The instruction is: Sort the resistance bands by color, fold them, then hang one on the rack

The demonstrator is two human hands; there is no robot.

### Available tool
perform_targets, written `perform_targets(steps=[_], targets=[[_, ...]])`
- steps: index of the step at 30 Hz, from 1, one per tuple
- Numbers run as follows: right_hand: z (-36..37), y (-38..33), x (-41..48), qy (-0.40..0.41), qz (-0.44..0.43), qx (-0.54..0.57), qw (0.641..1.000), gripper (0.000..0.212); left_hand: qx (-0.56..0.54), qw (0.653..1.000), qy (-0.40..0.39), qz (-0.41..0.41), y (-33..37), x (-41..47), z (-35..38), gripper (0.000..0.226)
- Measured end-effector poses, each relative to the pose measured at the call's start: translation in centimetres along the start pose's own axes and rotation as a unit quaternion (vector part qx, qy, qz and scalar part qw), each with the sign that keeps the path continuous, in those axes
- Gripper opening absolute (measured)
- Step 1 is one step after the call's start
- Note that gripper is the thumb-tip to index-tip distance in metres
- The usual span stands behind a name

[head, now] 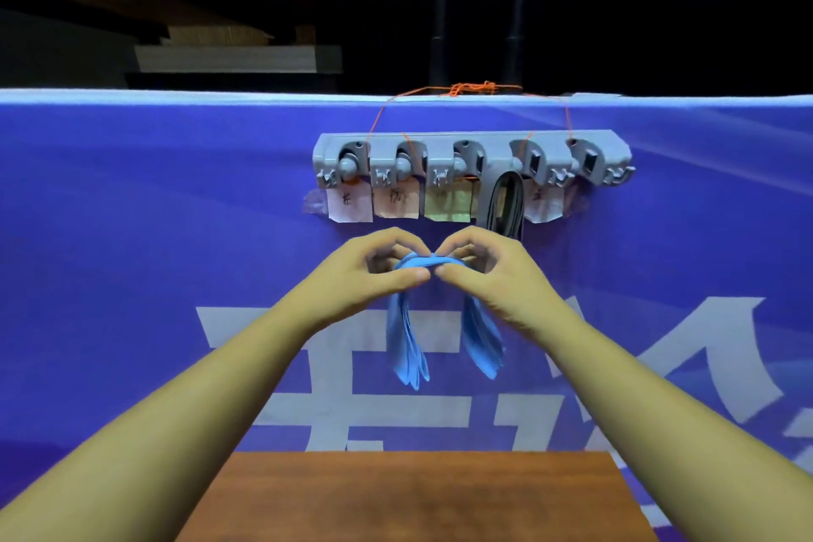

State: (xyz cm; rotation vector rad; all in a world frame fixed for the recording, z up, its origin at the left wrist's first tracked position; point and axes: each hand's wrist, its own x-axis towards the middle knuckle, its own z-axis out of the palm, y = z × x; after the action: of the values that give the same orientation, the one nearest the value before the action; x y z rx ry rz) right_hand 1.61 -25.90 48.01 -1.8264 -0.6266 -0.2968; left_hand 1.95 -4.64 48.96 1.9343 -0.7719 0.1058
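Head view finds our left hand (374, 273) and right hand (488, 273) raised side by side just below the grey rack (473, 145). Each pinches the top of a folded blue resistance band (404, 343) between thumb and curled fingers, and the band's two bundled ends hang apart beneath our hands. We see a black band (506, 202) hanging at the rack's fourth clip from the left, paper labels (349, 202) taped under the clips, orange string (470, 89) tying the rack over the blue banner (132, 233), and a brown wooden table (418, 497) nearest us.
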Motion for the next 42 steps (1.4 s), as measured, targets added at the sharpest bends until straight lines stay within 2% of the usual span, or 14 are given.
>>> perform_targets(steps=[6,10,14,20,26,29,32,35,42], targets=[[-3.6,-2.0,0.3,0.068,-0.026,-0.036,0.997,0.005,0.019,0.998,0.028,0.048,2.9,3.1,1.6,0.028],[-7.2,-3.4,0.8,0.118,-0.047,-0.069,0.989,0.008,0.022,0.996,0.046,0.073,5.1,6.3,3.3,0.026],[-11.4,-3.5,1.5,0.148,-0.048,-0.072,0.985,0.014,0.007,0.997,0.046,0.066,6.7,9.7,5.2,0.024],[-15.4,-2.1,2.4,0.177,-0.039,-0.086,0.98,0.006,0.002,0.995,0.076,0.057,7.8,13.7,8.1,0.022],[-16.6,0.4,3.5,0.194,-0.027,-0.064,0.978,0.005,0.058,0.987,0.147,0.038,7.4,15.7,10.8,0.018],[-16.3,1.6,4.0,0.2,-0.024,-0.04,0.979,0.009,0.167,0.967,0.188,0.039,7.3,16.0,12.1,0.022],[-15.9,3.0,4.1,0.204,-0.026,-0.036,0.978,0.014,0.224,0.952,0.202,0.045,6.1,16.5,13.2,0.024],[-15.7,4.1,4.0,0.202,-0.031,-0.041,0.978,0.019,0.231,0.948,0.213,0.042,5.1,16.3,14.0,0.029],[-15.8,4.9,4.6,0.212,-0.058,-0.015,0.975,0.019,0.196,0.927,0.304,0.104,5.1,16.3,15.2,0.025]])
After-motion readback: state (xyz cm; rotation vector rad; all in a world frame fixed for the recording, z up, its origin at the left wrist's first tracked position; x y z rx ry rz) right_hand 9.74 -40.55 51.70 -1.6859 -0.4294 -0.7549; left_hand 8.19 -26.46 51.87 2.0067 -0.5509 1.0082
